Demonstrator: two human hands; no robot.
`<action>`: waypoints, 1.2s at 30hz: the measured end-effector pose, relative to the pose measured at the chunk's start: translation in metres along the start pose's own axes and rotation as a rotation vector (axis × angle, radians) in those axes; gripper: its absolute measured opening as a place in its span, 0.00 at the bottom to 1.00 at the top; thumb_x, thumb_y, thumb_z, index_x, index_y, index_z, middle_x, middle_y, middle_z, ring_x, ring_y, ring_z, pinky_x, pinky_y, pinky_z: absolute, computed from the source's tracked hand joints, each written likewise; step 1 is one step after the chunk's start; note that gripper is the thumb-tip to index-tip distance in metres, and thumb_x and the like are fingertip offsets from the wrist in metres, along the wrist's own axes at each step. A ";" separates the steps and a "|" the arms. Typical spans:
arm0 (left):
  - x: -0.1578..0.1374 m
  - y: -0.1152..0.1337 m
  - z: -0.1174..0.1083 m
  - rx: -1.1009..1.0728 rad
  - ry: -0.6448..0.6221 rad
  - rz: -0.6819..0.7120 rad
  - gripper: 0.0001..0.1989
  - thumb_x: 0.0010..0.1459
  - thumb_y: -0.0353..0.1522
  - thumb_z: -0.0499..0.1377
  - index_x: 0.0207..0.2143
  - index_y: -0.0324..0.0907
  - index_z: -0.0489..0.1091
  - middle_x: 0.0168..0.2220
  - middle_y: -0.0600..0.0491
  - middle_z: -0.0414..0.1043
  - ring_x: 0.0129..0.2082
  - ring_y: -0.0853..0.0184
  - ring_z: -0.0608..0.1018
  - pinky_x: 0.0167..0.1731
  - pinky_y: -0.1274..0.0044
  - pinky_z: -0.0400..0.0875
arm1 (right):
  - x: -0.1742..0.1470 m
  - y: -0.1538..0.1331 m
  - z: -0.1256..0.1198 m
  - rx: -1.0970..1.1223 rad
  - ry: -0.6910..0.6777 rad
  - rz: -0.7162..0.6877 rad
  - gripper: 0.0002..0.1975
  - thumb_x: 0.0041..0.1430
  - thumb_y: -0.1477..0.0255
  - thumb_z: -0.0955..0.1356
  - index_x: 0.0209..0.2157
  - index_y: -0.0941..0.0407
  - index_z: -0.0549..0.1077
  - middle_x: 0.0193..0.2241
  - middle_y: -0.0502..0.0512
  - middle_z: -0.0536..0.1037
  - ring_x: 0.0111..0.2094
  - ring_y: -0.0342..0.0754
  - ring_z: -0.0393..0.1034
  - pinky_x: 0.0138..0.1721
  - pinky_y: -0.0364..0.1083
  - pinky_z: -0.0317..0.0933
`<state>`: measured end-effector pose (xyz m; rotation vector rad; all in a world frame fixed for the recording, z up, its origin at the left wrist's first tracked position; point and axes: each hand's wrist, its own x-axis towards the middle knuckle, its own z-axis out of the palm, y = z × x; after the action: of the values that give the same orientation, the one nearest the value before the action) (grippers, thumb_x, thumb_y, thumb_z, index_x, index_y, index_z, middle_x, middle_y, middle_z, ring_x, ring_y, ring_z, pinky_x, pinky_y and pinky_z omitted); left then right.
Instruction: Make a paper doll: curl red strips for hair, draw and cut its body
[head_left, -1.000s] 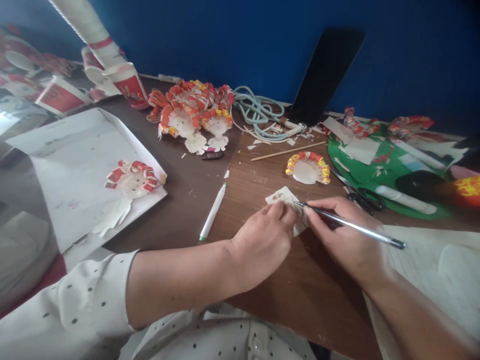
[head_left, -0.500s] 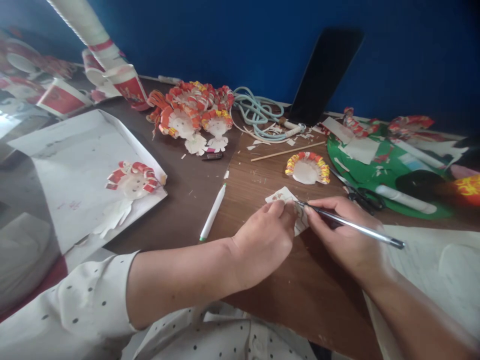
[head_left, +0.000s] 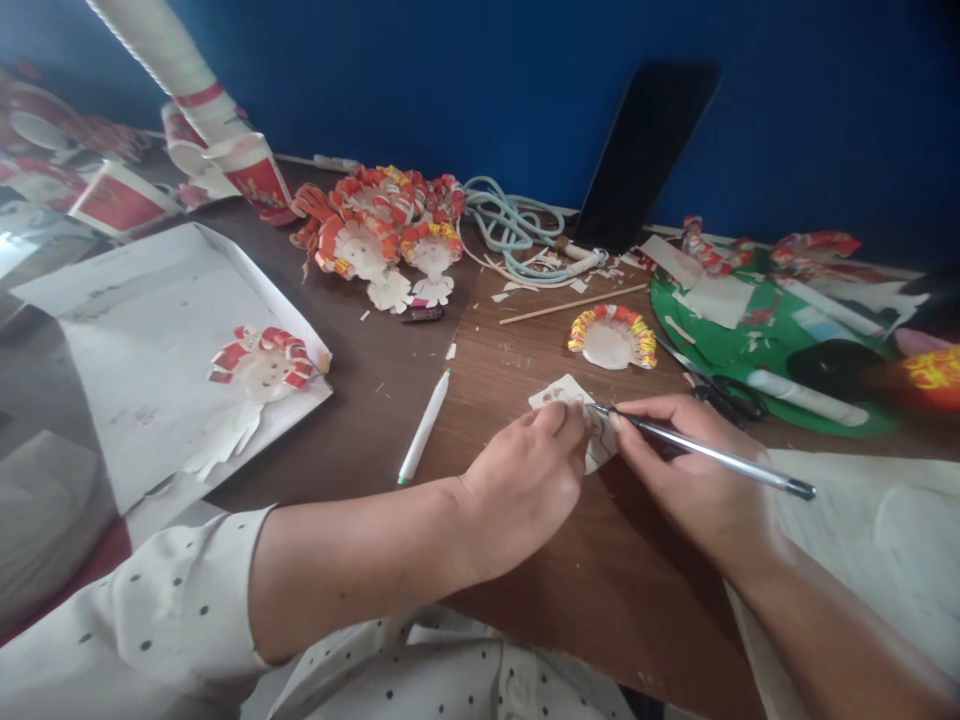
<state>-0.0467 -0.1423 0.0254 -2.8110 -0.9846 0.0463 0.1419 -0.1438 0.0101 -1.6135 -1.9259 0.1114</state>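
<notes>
A small white piece of paper point(head_left: 564, 388) with drawn lines lies on the brown table, partly covered by my hands. My left hand point(head_left: 529, 475) is closed, its curled fingers gripping the paper at its near side. In my right hand point(head_left: 694, 470) is a ballpoint pen point(head_left: 720, 458) with a clear barrel, its tip at the paper beside my left fingers. Just beyond the paper sits a paper-cup doll head point(head_left: 609, 342) with a red and yellow curled fringe. A white marker point(head_left: 424, 425) with green ends lies to the left.
Several finished paper dolls point(head_left: 364, 245) cluster at the back near a pale blue cable point(head_left: 517, 225). A phone point(head_left: 646, 155) leans on the blue wall. Scissors point(head_left: 724, 395) lie beside a green sheet point(head_left: 705, 325) with scraps. A white box lid point(head_left: 150, 350) holds another doll; paper cups point(head_left: 259, 175) stand behind.
The pen's rear end has shifted slightly to the right and down. Both hands stay at the paper; the whole view has drifted a little.
</notes>
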 end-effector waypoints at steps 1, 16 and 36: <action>0.000 0.000 0.000 -0.004 0.000 0.004 0.20 0.63 0.29 0.51 0.55 0.33 0.67 0.60 0.40 0.63 0.55 0.59 0.69 0.49 0.72 0.70 | 0.000 0.000 0.000 0.001 -0.003 0.001 0.08 0.58 0.65 0.69 0.35 0.55 0.76 0.31 0.53 0.81 0.29 0.48 0.76 0.33 0.45 0.67; 0.005 -0.001 -0.002 0.011 -0.015 0.049 0.19 0.63 0.29 0.51 0.55 0.34 0.69 0.60 0.41 0.64 0.57 0.58 0.68 0.55 0.69 0.66 | 0.002 -0.002 0.002 0.048 -0.054 0.041 0.09 0.58 0.64 0.69 0.35 0.54 0.76 0.31 0.53 0.81 0.30 0.48 0.76 0.33 0.45 0.67; 0.004 0.000 -0.002 0.032 -0.031 0.037 0.20 0.63 0.29 0.50 0.56 0.33 0.67 0.60 0.40 0.63 0.57 0.59 0.67 0.53 0.70 0.66 | 0.005 -0.003 0.007 -0.010 -0.031 -0.018 0.08 0.60 0.64 0.68 0.36 0.54 0.75 0.32 0.54 0.81 0.33 0.50 0.76 0.36 0.47 0.67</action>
<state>-0.0434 -0.1404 0.0270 -2.8076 -0.9295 0.1093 0.1355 -0.1381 0.0081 -1.6094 -1.9674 0.1207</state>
